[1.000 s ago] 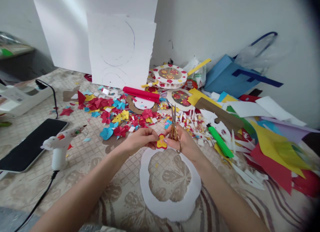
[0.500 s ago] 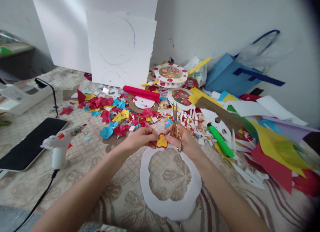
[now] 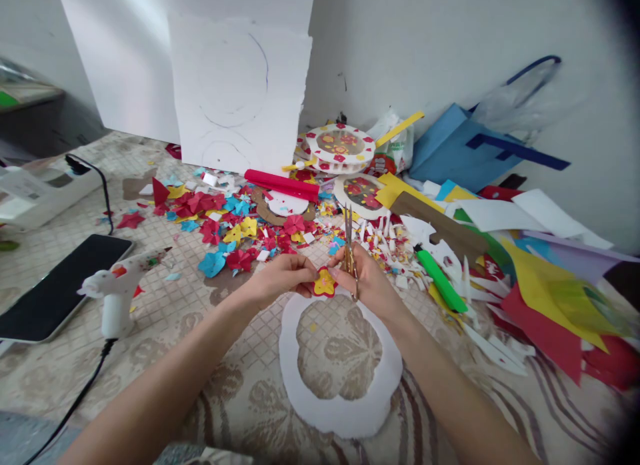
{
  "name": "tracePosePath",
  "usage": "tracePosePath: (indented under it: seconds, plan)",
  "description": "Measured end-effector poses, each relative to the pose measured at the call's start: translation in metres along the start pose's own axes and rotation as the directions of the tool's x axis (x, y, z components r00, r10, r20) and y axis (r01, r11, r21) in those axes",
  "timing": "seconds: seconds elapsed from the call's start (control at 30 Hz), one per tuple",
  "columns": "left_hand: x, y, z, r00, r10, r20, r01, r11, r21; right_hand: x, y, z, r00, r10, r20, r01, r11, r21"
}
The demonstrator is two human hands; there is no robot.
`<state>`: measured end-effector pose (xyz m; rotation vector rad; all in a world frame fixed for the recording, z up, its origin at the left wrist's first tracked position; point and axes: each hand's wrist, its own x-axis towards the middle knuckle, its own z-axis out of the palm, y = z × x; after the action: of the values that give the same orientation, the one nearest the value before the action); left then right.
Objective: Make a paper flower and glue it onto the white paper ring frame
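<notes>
My left hand (image 3: 280, 276) pinches a small paper flower (image 3: 325, 283), red with a yellow centre, held just above the floor covering. My right hand (image 3: 367, 281) touches the flower's right side with its fingertips and grips a pair of gold scissors (image 3: 349, 247) whose blades point up and away, closed. Right below both hands lies a white foam ring (image 3: 340, 411) with a flower-shaped hole cut out of it.
A white glue gun (image 3: 117, 291) stands at the left beside a dark tablet (image 3: 53, 290). Paper flowers and scraps (image 3: 225, 225) litter the middle. A green marker (image 3: 440, 271), coloured paper sheets (image 3: 550, 278), decorated plates (image 3: 341, 147) and white foam boards (image 3: 235, 91) lie beyond.
The hands and flower stay almost where they were. The scissors tilt slightly, and the view has shifted a little.
</notes>
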<state>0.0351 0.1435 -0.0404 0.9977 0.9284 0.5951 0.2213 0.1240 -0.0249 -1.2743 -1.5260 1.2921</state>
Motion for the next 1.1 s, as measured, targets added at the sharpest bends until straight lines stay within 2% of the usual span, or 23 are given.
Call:
tracePosePath:
  seconds: [0.1,0.43,0.6,0.8,1.1]
  plan:
    - [0.0,0.0,-0.001,1.0,-0.007,-0.009,0.007,1.0,-0.011,-0.001,-0.004,0.0,1.0,-0.008,0.012,0.008,1.0,0.005]
    - [0.001,0.0,-0.001,1.0,0.012,-0.023,-0.013,0.999,-0.037,-0.004,-0.001,0.003,0.999,-0.004,0.042,0.011,0.988,-0.154]
    - [0.001,0.0,-0.001,1.0,0.003,-0.026,-0.003,1.0,-0.016,-0.004,-0.002,0.001,0.998,-0.038,0.042,0.042,0.996,-0.082]
    - [0.002,-0.001,0.001,1.0,0.019,0.02,-0.02,1.0,0.007,-0.002,0.005,0.004,0.999,-0.014,0.03,0.017,0.993,-0.119]
    - [0.001,-0.002,0.001,1.0,0.01,0.016,-0.01,1.0,-0.006,0.001,0.003,0.0,1.0,-0.002,0.02,0.002,1.0,-0.026]
